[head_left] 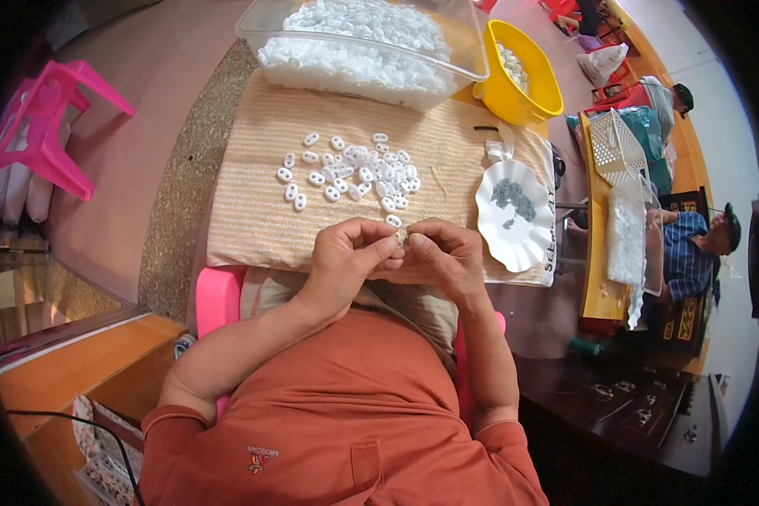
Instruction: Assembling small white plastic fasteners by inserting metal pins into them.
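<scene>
My left hand (346, 260) and my right hand (449, 257) meet at the near edge of the cloth-covered table (253, 228). Thumb and forefinger are pinched on each hand, the tips almost touching. Whatever they grip is too small and covered to name. Just beyond the fingertips lies a white oval piece with two holes (393, 220). More such white two-hole pieces (365, 174) are scattered loosely farther back. To the right of my right hand sits a white scalloped plate (491, 240) with small grey-blue bits (512, 198) on it.
A clear plastic bin (354, 55) full of white pieces stands at the back. Beside it is a yellow basin (546, 99) holding small pale parts. A pink stool (59, 152) is at the far left. At right, a person in a blue shirt (686, 257) sits by another table.
</scene>
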Demonstrator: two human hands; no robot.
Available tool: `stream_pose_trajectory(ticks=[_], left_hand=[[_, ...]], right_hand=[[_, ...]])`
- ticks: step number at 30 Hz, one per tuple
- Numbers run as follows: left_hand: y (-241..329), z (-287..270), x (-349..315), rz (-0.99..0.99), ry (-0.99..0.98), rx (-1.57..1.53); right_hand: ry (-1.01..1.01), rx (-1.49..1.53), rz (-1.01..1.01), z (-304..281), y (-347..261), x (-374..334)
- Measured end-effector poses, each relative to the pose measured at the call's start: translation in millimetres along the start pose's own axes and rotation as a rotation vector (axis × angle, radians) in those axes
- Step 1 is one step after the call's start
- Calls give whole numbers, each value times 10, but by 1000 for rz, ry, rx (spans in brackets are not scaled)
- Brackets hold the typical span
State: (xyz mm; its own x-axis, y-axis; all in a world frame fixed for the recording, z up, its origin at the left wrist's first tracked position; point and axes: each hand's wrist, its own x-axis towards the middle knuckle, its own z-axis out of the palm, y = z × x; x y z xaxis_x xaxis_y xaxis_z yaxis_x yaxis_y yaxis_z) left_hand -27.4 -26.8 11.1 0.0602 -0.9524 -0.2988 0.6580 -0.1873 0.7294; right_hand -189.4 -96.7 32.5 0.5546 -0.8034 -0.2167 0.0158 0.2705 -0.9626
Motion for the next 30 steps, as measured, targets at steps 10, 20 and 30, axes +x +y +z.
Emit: stream_pose_trajectory(ticks=[10,20,30], left_hand=[[114,-7,24,0,81,-55],[71,-34,54,28,64,-120],[78,-55,48,23,53,-134]], right_hand=[[135,-1089,-553,11,126,184],[127,-1212,-530,107,63,196],[124,-697,-312,-13,134,117]])
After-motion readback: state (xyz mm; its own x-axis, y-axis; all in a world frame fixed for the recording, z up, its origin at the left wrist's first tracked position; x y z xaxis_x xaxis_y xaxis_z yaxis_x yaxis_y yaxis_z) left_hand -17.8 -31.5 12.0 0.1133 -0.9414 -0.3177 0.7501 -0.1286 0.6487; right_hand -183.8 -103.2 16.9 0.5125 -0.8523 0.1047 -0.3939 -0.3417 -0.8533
